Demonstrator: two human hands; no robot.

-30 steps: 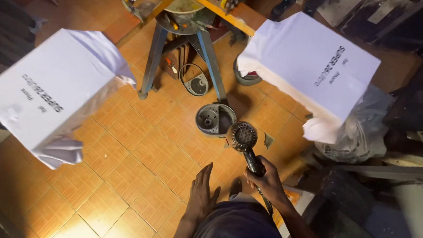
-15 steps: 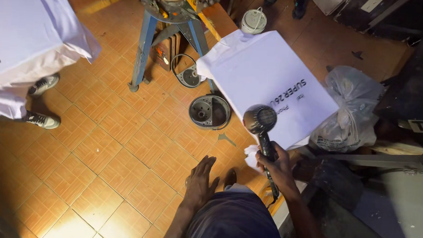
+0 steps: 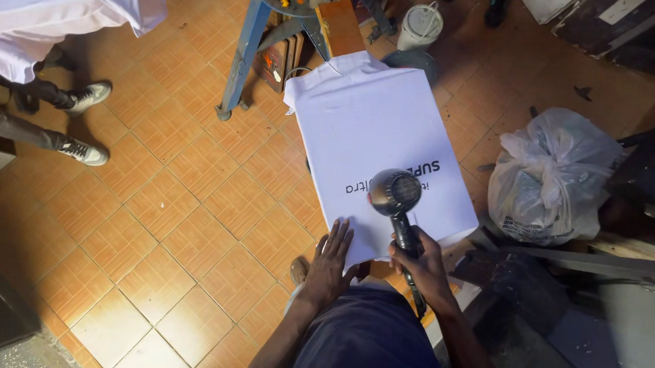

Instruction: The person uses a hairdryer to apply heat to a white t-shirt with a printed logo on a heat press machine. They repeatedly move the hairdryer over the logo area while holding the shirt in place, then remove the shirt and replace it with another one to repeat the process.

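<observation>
Over the tiled floor [image 3: 178,222], our right hand [image 3: 421,265] is closed around the dryer [image 3: 397,198] handle, its hard, light nozzle above the shirt [image 3: 374,120]. Our left hand [image 3: 331,261] lies open and flat on the soft, limp cotton hem, stretched over a stiff board.

A black hair dryer [image 3: 395,192] hovers nozzle-down over a white T-shirt [image 3: 377,135], its round rear grille facing the camera and its handle angled back toward the person. The right hand [image 3: 421,265] wraps the handle in a closed grip. The shirt lies stretched flat on a printing platen, collar pointing away, dark printed lettering across its chest partly hidden by the dryer. The left hand [image 3: 331,259] rests flat, fingers spread, on the shirt's near hem.
</observation>
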